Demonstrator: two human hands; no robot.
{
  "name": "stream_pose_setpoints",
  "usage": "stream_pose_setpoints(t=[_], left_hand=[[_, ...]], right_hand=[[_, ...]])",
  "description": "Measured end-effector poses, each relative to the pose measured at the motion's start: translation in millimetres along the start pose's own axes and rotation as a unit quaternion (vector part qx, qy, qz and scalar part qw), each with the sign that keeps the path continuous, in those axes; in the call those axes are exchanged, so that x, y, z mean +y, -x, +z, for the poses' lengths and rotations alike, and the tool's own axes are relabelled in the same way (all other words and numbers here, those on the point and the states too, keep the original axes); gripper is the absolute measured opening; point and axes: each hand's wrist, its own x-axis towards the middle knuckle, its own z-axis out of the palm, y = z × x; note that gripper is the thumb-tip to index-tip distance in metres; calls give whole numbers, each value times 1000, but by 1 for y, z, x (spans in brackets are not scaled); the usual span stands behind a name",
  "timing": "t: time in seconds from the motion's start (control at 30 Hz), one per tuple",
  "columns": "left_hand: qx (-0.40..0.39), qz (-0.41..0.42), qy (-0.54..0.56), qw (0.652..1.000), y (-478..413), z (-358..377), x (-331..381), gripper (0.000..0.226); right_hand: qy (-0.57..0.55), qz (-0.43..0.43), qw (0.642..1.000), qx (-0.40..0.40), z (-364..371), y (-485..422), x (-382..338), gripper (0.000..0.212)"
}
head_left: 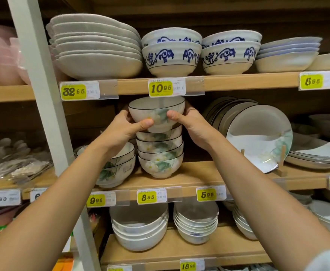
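A white bowl [156, 112] with a dark rim and green floral print sits at the top of a stack of matching bowls [160, 155] on the middle wooden shelf [199, 173]. My left hand [129, 128] grips its left side, thumb across the front. My right hand [191, 124] grips its right side, thumb on the front too. The bowl's rim is just under the shelf above.
Left of the stack stand larger floral bowls [117, 169]; right of it a floral plate [259, 137] leans on a wooden stand. The upper shelf carries blue-patterned bowls [172, 53] and white plates [95, 45]. Plain white bowls [138, 229] fill the lower shelf. A white post [43, 94] rises at left.
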Motion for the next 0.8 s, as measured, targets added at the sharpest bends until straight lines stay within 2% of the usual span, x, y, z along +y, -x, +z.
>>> stream_pose_setpoints(t=[0.17,0.23,0.33,0.43,0.63,0.7,0.8], left_hand=[[-46,-31,4,998,-8,-3,-5,65],[-49,-49,1,998,-9,-3,-9,59],[-55,-67,4,996,-10,-3,-11,54],[-62,-88,10,994,-11,-4,-12,51],[-52,-118,9,992,-13,-4,-16,52],[-50,-119,6,992,-11,-2,-16,63],[-42,-123,-1,991,-8,0,-13,71]], right_hand=[[21,63,998,-3,-6,-8,13,72],[29,86,996,-1,-5,-8,19,76],[32,102,994,15,-4,-8,22,94],[38,112,993,2,-6,-10,23,84],[37,123,992,-3,-7,-8,29,81],[27,118,993,4,-7,-6,32,73],[21,94,995,3,-5,-2,33,44]])
